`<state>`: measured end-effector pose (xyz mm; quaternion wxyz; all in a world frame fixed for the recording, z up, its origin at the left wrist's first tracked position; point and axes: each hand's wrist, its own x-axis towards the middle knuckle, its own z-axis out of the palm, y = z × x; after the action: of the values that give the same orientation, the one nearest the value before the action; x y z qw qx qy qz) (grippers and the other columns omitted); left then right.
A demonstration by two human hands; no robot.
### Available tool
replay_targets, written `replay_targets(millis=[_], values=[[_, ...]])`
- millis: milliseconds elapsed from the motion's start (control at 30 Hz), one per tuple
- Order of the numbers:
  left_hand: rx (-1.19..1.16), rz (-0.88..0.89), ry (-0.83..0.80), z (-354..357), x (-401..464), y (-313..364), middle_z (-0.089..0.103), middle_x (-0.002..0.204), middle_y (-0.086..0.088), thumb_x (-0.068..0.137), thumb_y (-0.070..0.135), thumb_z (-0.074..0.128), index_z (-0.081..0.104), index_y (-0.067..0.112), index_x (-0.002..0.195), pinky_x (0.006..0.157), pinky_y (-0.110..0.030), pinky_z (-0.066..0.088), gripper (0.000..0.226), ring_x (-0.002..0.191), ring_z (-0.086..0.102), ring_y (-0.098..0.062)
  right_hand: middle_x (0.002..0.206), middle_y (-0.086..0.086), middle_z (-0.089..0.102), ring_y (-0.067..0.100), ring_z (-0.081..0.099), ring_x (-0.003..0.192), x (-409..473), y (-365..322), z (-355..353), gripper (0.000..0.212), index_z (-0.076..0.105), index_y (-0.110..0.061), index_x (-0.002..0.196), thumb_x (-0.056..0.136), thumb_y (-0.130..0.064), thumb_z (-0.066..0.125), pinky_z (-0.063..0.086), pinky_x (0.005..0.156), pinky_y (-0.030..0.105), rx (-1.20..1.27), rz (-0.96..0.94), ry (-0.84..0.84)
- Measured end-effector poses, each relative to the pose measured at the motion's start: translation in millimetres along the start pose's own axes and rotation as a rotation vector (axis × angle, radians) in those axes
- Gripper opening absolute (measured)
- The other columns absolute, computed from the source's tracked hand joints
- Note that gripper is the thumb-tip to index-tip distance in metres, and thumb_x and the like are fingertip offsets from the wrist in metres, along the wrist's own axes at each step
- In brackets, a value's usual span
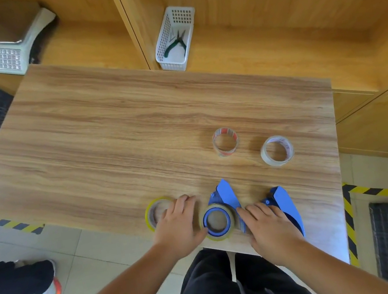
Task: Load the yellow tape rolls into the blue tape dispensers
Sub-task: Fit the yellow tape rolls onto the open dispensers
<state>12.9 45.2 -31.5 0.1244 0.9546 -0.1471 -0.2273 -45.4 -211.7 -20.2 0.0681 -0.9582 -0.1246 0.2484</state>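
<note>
Yellow tape rolls sit at the near edge of the wooden surface [133, 121]. One yellow tape roll [218, 221] lies flat around the blue hub of the left blue tape dispenser [226, 199], between the two hands. The left hand [179, 228] rests palm down just to its left, fingers spread and loose, thumb touching the roll's rim; it clamps nothing. A second yellow tape roll [156, 212] lies flat under that hand's fingertips, partly covered. The right hand [270, 228] lies palm down to the right of the loaded roll, fingers relaxed and extended, resting over the base of the second blue tape dispenser [286, 204], whose blade end points away from the person; whether it grips the dispenser I cannot tell. Farther out on the surface stand a clear tape roll with red print [225, 142] and a whitish tape roll [277, 151], well apart from the hands.
</note>
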Motion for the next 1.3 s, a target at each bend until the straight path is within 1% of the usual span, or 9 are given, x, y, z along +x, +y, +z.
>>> replay_targets(millis=[100, 233, 333, 467, 700, 833, 967, 1133, 1300], values=[[0.070, -0.096, -0.008, -13, 0, -32, 0.034, 0.157, 0.000, 0.072, 0.075, 0.061, 0.033, 0.031, 0.151, 0.112, -0.051, 0.036, 0.094, 0.143, 0.036, -0.029, 0.125, 0.000, 0.065, 0.027, 0.063, 0.116, -3, 1, -5, 0.070, 0.055, -0.018, 0.139, 0.074, -0.033, 0.076, 0.054, 0.097, 0.048, -0.003, 0.044, 0.034], [0.096, -0.206, -0.113, -19, -3, -58, 0.015, 0.164, 0.003, 0.069, 0.068, 0.073, 0.019, 0.037, 0.156, 0.116, -0.052, 0.033, 0.107, 0.151, 0.018, -0.026, 0.126, 0.000, 0.063, 0.027, 0.060, 0.120, -11, 2, -14, 0.071, 0.053, -0.018, 0.141, 0.074, -0.032, 0.073, 0.050, 0.102, 0.046, -0.032, 0.073, 0.028], [0.083, -0.220, -0.157, -19, -4, -62, 0.011, 0.165, 0.003, 0.074, 0.047, 0.082, 0.013, 0.037, 0.158, 0.110, -0.050, 0.042, 0.109, 0.149, 0.021, -0.026, 0.120, 0.003, 0.067, 0.029, 0.064, 0.115, -18, 7, -20, 0.067, 0.061, -0.015, 0.132, 0.069, -0.029, 0.079, 0.055, 0.095, 0.046, -0.063, 0.090, 0.034], [0.046, -0.203, -0.171, -15, -3, -59, 0.011, 0.165, 0.004, 0.075, 0.026, 0.081, 0.011, 0.036, 0.159, 0.107, -0.049, 0.048, 0.110, 0.146, 0.025, -0.029, 0.115, 0.004, 0.071, 0.026, 0.068, 0.109, -30, 17, -23, 0.065, 0.069, -0.013, 0.123, 0.061, -0.026, 0.084, 0.059, 0.087, 0.042, -0.104, 0.105, 0.067], [-0.011, -0.199, -0.136, -26, -5, -51, 0.017, 0.158, 0.002, 0.069, 0.032, 0.081, 0.019, 0.034, 0.155, 0.103, -0.050, 0.050, 0.106, 0.139, 0.027, -0.029, 0.113, 0.004, 0.071, 0.028, 0.068, 0.104, -54, 43, -23, 0.072, 0.068, -0.012, 0.125, 0.058, -0.028, 0.086, 0.059, 0.085, 0.045, -0.122, 0.190, 0.004], [-0.071, -0.133, -0.055, -47, -8, -19, 0.016, 0.156, 0.003, 0.069, 0.037, 0.079, 0.017, 0.035, 0.156, 0.104, -0.048, 0.048, 0.107, 0.140, 0.027, -0.028, 0.127, 0.003, 0.064, 0.028, 0.059, 0.119, -63, 62, -19, 0.064, 0.057, -0.015, 0.138, 0.077, -0.031, 0.069, 0.050, 0.100, 0.043, -0.090, 0.230, -0.041], [-0.122, -0.009, 0.005, -56, -15, 34, 0.019, 0.157, 0.003, 0.069, 0.040, 0.074, 0.020, 0.037, 0.154, 0.106, -0.046, 0.047, 0.101, 0.142, 0.026, -0.026, 0.150, 0.000, 0.045, 0.026, 0.039, 0.140, -69, 72, -21, 0.066, 0.033, -0.020, 0.155, 0.092, -0.031, 0.051, 0.030, 0.115, 0.040, -0.038, 0.250, -0.060], [-0.119, 0.150, -0.030, -31, -21, 108, 0.015, 0.157, 0.007, 0.069, 0.041, 0.073, 0.014, 0.042, 0.154, 0.106, -0.039, 0.046, 0.104, 0.143, 0.024, -0.020, 0.159, -0.002, 0.028, 0.024, 0.026, 0.145, -77, 80, -23, 0.064, 0.019, -0.026, 0.158, 0.098, -0.030, 0.041, 0.022, 0.118, 0.038, 0.013, 0.257, -0.124], [-0.074, 0.201, -0.097, -1, -21, 161, 0.014, 0.159, 0.004, 0.074, 0.038, 0.075, 0.011, 0.036, 0.158, 0.110, -0.041, 0.043, 0.105, 0.144, 0.020, -0.024, 0.162, -0.007, 0.028, 0.022, 0.025, 0.147, -87, 89, -14, 0.066, 0.017, -0.029, 0.160, 0.098, -0.028, 0.039, 0.021, 0.119, 0.039, 0.062, 0.234, -0.143]])
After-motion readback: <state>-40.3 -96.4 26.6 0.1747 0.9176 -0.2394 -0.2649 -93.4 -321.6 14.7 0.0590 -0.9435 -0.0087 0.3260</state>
